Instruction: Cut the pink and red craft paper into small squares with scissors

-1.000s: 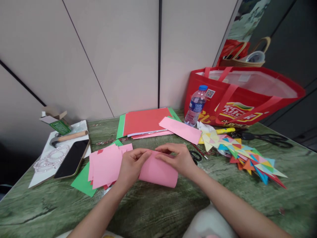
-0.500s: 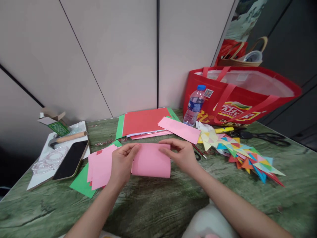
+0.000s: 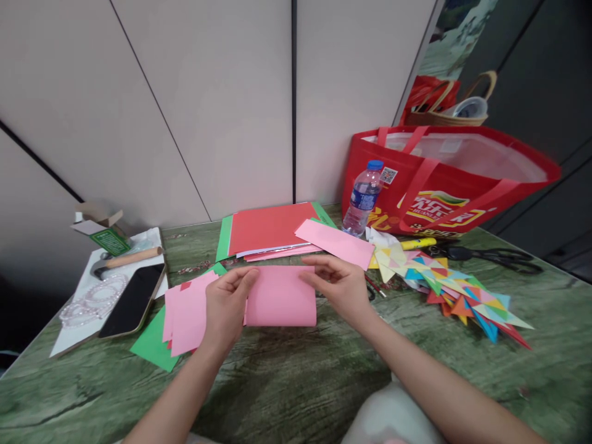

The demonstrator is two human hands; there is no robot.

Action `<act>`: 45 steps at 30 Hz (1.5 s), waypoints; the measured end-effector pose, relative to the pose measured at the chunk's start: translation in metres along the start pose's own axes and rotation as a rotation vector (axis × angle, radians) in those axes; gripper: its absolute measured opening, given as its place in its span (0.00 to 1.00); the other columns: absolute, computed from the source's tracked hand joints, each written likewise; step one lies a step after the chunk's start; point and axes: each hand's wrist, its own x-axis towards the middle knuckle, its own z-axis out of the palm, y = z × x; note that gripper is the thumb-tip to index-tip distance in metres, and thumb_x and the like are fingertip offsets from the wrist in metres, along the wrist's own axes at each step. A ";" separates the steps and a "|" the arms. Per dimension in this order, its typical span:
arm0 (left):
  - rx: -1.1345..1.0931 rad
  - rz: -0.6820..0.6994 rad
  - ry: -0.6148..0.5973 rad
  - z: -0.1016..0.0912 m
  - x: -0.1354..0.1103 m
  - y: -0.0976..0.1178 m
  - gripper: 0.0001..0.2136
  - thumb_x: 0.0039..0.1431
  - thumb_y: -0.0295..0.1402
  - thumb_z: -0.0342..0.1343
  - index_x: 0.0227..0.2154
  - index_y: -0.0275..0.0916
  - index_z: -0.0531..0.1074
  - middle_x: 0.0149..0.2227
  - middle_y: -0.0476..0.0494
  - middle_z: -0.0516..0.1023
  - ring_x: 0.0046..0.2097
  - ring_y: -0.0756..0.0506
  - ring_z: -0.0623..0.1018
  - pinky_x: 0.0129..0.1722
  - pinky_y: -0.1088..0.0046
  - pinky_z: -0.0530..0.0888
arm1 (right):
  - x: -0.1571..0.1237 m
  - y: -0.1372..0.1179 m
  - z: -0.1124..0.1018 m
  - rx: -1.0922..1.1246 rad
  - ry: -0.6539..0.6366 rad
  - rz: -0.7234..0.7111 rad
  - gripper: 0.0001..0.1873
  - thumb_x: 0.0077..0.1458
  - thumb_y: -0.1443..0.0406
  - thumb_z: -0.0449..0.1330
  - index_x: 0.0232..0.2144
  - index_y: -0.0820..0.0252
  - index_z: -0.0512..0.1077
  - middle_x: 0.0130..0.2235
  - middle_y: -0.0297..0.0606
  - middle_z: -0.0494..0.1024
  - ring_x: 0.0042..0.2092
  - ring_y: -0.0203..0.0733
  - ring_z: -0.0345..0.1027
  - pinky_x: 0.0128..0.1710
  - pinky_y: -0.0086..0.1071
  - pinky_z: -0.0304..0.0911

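A pink sheet of paper, bent over along its lower edge, is held up between both hands above the table. My left hand pinches its upper left corner between thumb and fingers. On the opposite side, my right hand grips the upper right corner the same way. Just left of my left hand lie pink paper pieces on top of a green sheet. Behind the held paper, a pink strip rests partly across a stack of coloured paper.
At left, a phone, a hammer, a beaded string and a small box sit on a white board. To the right are a water bottle, red bag, folded paper triangles and scissors.
The lower edge of the pink paper has risen slightly and now looks straighter. Both hands keep their pinch at the upper corners, with only a slight shift.
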 end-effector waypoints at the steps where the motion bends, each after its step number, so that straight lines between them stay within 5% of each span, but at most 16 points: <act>1: 0.016 0.007 0.002 0.000 0.000 0.000 0.09 0.41 0.37 0.62 0.25 0.37 0.76 0.26 0.48 0.78 0.28 0.51 0.71 0.29 0.77 0.67 | 0.000 0.000 0.000 -0.003 0.000 -0.003 0.11 0.41 0.64 0.65 0.31 0.59 0.75 0.26 0.34 0.77 0.24 0.34 0.66 0.24 0.28 0.64; 15: 0.080 0.041 0.001 -0.002 0.001 -0.001 0.08 0.43 0.38 0.61 0.26 0.39 0.76 0.27 0.49 0.79 0.29 0.50 0.73 0.31 0.77 0.68 | 0.000 -0.001 -0.001 0.020 -0.004 0.010 0.08 0.41 0.65 0.65 0.29 0.59 0.76 0.25 0.33 0.77 0.25 0.34 0.67 0.25 0.28 0.64; 25: 0.430 0.306 -0.044 -0.003 -0.009 0.013 0.05 0.48 0.34 0.56 0.26 0.42 0.76 0.28 0.50 0.79 0.30 0.47 0.75 0.33 0.74 0.70 | 0.004 0.003 -0.003 -0.100 -0.217 -0.001 0.09 0.43 0.65 0.62 0.31 0.60 0.75 0.31 0.38 0.79 0.31 0.39 0.71 0.28 0.31 0.66; 31: 0.390 0.278 -0.147 0.000 -0.008 0.012 0.05 0.47 0.34 0.56 0.24 0.41 0.76 0.28 0.48 0.79 0.31 0.46 0.75 0.32 0.73 0.70 | 0.003 -0.004 -0.003 -0.195 -0.297 -0.094 0.08 0.48 0.65 0.59 0.32 0.57 0.77 0.33 0.37 0.80 0.34 0.41 0.73 0.32 0.32 0.68; 40: 0.434 0.226 -0.332 0.001 -0.011 0.012 0.07 0.48 0.34 0.55 0.24 0.42 0.77 0.27 0.48 0.79 0.30 0.46 0.75 0.31 0.74 0.69 | 0.002 -0.001 -0.002 -0.213 -0.449 -0.022 0.07 0.48 0.65 0.59 0.29 0.60 0.77 0.29 0.35 0.79 0.30 0.38 0.71 0.27 0.27 0.64; 45: 0.332 0.109 -0.338 0.002 -0.009 0.011 0.09 0.46 0.36 0.57 0.31 0.41 0.76 0.30 0.44 0.79 0.33 0.44 0.75 0.34 0.71 0.70 | 0.001 -0.001 -0.001 -0.211 -0.370 -0.005 0.07 0.48 0.65 0.58 0.25 0.60 0.76 0.25 0.35 0.78 0.26 0.37 0.69 0.24 0.27 0.61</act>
